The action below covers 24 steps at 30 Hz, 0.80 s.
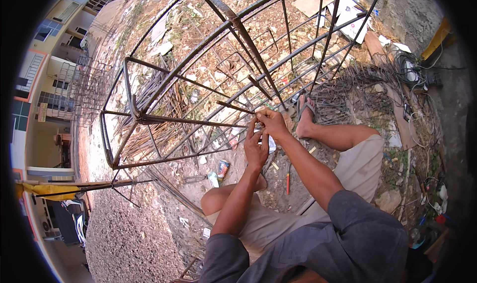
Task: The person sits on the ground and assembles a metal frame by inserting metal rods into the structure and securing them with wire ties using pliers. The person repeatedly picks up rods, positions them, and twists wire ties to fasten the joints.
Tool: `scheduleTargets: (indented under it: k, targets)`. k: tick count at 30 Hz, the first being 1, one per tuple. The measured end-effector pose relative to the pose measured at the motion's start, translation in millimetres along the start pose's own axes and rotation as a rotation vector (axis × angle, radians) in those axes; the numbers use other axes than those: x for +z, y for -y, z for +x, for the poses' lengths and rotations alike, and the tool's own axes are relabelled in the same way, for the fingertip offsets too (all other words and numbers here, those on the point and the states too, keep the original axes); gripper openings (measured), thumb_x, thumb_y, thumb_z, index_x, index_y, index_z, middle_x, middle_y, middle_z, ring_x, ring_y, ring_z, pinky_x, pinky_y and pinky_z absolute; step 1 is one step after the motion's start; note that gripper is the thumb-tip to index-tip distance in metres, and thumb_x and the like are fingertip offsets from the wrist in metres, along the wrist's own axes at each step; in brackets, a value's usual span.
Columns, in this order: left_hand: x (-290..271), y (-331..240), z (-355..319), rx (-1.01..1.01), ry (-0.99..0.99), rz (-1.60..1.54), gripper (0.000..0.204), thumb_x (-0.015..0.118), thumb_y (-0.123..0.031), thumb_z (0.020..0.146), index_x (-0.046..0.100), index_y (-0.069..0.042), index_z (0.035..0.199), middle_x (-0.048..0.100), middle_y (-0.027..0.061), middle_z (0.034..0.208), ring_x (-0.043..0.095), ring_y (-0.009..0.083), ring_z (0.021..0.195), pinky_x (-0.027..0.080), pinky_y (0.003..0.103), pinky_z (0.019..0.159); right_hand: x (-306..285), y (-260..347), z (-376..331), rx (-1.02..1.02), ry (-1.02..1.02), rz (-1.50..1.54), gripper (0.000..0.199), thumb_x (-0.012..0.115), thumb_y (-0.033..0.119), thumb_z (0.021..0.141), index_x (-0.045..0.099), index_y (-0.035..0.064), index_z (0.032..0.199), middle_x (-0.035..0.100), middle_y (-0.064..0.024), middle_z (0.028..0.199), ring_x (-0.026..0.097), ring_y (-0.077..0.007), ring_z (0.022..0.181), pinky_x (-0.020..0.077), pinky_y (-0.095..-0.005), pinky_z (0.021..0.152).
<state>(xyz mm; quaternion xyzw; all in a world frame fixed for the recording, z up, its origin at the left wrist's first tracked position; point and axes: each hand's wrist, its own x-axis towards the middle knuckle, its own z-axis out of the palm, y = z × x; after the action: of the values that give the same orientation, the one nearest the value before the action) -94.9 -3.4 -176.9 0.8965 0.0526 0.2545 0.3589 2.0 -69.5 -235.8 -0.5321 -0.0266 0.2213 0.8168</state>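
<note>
A rebar cage (pixel 184 121) of long dark bars and bent cross-pieces stretches in front of me. My right hand (pixel 272 122) pinches a thin steel bar (pixel 234 107) at its near end, beside the cage. Just below and left of it, my left hand (pixel 256 147) has its fingers raised and bent near the end of a longer cage bar. Its fingertips come together at the joint, and whatever lies between them is too small to make out. Both forearms reach up from the lower edge, over my bent legs.
A drink can (pixel 223 169) and a thin red stick-like object (pixel 287 183) lie on the ground by my legs. Gravel (pixel 134 228) is heaped at the lower left. Loose steel rods (pixel 149 141) lie under the cage. Tangled cables (pixel 415 71) and boards are at the right.
</note>
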Motion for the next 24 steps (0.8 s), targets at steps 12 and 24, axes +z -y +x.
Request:
scheduleTargets:
  k: [12, 24]
  targets:
    - [-1.4, 22.9, 48.7, -0.507, 0.026, -0.398, 0.041, 0.048, -0.015, 0.101, 0.048, -0.003, 0.141, 0.069, 0.0096, 0.094, 0.068, 0.013, 0.07, 0.051, 0.024, 0.057, -1.5, 2.0, 9.3, -0.219, -0.066, -0.362, 0.012, 0.064, 0.009, 0.091, 0.066, -0.0025, 0.094, 0.067, -0.0056, 0.082, 0.057, -0.0102, 0.067, 0.0457, -0.0288, 0.058]
    - [-1.5, 27.9, 38.7, -0.616, 0.011, -0.815, 0.038, 0.058, -0.019, 0.099, 0.056, 0.004, 0.129, 0.066, 0.0107, 0.113, 0.07, 0.0189, 0.092, 0.057, 0.026, 0.07, 10.3, -1.5, -6.5, -0.089, -0.131, -0.103, 0.016, 0.061, 0.011, 0.096, 0.063, -0.0015, 0.105, 0.065, -0.0035, 0.08, 0.057, -0.0072, 0.064, 0.0446, -0.0232, 0.055]
